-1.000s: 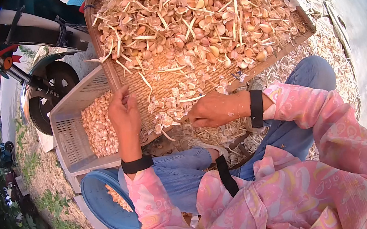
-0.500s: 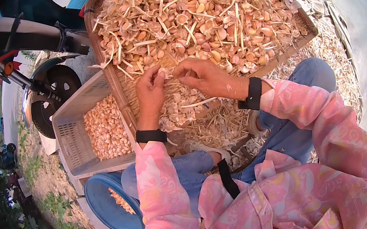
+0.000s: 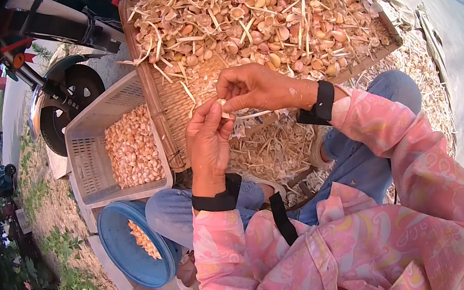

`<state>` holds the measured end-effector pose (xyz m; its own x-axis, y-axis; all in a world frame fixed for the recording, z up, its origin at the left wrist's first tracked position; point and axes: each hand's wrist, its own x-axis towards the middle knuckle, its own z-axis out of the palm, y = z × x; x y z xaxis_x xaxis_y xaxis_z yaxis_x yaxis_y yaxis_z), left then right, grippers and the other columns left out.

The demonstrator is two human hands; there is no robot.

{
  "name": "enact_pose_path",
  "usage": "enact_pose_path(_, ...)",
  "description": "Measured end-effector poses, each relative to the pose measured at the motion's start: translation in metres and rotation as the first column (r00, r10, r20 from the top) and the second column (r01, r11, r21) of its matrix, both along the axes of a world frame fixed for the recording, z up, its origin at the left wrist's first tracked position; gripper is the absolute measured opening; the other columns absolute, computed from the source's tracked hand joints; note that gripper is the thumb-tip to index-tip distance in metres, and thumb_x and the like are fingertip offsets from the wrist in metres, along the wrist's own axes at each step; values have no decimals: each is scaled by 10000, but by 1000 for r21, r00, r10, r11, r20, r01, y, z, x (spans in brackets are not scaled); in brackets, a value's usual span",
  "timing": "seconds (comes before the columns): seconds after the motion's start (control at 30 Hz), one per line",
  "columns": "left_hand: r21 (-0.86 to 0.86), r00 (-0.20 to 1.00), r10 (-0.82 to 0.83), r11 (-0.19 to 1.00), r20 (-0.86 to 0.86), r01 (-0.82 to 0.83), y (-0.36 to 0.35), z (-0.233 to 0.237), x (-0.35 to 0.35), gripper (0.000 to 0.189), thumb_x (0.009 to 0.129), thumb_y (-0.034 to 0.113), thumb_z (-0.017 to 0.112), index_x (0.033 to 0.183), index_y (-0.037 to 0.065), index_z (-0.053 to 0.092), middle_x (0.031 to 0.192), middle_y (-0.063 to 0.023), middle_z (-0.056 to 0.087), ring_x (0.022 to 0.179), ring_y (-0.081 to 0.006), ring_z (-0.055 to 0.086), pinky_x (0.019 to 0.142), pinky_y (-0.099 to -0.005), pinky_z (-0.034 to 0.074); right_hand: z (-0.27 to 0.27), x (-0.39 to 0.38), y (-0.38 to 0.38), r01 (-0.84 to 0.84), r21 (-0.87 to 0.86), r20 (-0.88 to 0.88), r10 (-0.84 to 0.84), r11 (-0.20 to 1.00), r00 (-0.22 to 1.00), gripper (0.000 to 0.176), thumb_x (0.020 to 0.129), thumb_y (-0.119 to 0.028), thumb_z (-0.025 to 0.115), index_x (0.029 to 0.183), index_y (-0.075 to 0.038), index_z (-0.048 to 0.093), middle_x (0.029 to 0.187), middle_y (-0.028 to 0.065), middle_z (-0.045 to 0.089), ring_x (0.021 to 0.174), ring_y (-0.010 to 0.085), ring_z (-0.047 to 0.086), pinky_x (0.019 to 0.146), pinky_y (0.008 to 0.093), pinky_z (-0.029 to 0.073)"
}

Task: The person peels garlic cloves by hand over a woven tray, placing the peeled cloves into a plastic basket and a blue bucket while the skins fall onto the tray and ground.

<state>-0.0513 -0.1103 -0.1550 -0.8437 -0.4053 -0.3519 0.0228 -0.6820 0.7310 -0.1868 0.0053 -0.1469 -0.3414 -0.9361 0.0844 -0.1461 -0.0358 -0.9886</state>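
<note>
Above the near edge of the woven tray (image 3: pixel 176 112), my two hands meet fingertip to fingertip. Between them is a small pale garlic clove (image 3: pixel 223 106), partly covered by the fingers. My left hand (image 3: pixel 209 139) pinches it from below with thumb and forefinger. From the right, my right hand (image 3: pixel 262 87) grips it too, its fingers curled and thumb pressed in. Just beyond the hands, a heap of garlic cloves (image 3: pixel 263 28) mixed with dry stalks and papery skins covers most of the tray.
Left of the tray stands a plastic crate (image 3: pixel 84 166) of garlic cloves (image 3: pixel 133 150). A blue bucket (image 3: pixel 116 244) with more cloves sits by my left knee. Husks and stalks (image 3: pixel 274 151) litter the ground between my legs. A wheeled vehicle (image 3: pixel 79 92) is at upper left.
Both hands have come closer together, and my left hand has shifted slightly right and nearer to me. Fewer loose skins show at the tray's near edge. The view has shifted slightly.
</note>
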Motion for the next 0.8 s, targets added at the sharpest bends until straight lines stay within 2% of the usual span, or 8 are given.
enact_pose_path(0.13,89,1000,-23,996,7,22,-2,-4,-1,227,868,92,567,1068,-11,543,841,-80,600,659,-118,581,551,-159,501,-8,-1,2,-23,-4,53,23,1000,998,194,825,-151,644,918,-27,528,777,-15,528,693,51,509,620,200,438)
enact_pose_path(0.23,186,998,-61,981,-4,61,-6,-6,-5,235,887,102,542,1081,-28,518,858,-97,574,653,-117,531,519,-147,444,-1,-1,3,6,69,-128,2,998,992,139,849,-115,591,924,-22,519,794,-9,531,698,52,513,623,199,436)
enact_pose_path(0.33,337,997,-68,939,-21,71,-19,-13,-2,233,898,106,523,1081,-36,504,865,-110,552,663,-120,497,498,-145,415,-13,-1,1,-32,53,305,15,998,952,120,866,-116,547,932,-26,504,787,-3,525,688,55,516,618,197,434)
enact_pose_path(0.43,411,992,-124,904,-20,122,-21,-14,3,177,882,99,548,1014,-18,542,855,-83,576,667,-119,529,531,-179,446,-9,3,-2,7,151,418,-71,989,906,164,880,-170,541,934,-28,482,762,25,515,674,95,522,600,243,431)
enact_pose_path(0.53,409,984,-160,895,-77,177,-13,-20,2,171,893,107,533,1006,-22,542,851,-75,576,682,-113,526,558,-185,444,-8,10,-3,7,38,-215,1,999,977,197,886,-204,537,917,-26,461,745,65,503,663,151,517,586,299,417)
enact_pose_path(0.63,298,998,-17,954,62,-2,6,-7,-1,196,904,125,519,1036,-19,524,866,-76,553,697,-112,501,575,-183,432,-20,10,-3,82,-36,-334,-90,996,938,213,885,-216,538,898,-24,448,731,96,491,657,188,502,582,333,399)
enact_pose_path(0.73,-112,997,67,992,44,-61,26,-7,3,184,906,134,520,1018,-9,550,844,-48,569,710,-91,511,589,-182,432,-21,18,-3,195,-16,-395,-186,981,900,201,884,-204,531,863,-22,448,720,101,489,638,193,487,574,321,396)
enact_pose_path(0.8,-234,996,94,968,-7,-93,31,-8,6,177,904,128,523,1007,-11,560,840,-44,581,702,-80,512,590,-182,429,-15,20,-2,166,-31,-263,-168,986,950,200,887,-201,527,837,-23,451,699,83,485,634,182,482,567,316,397)
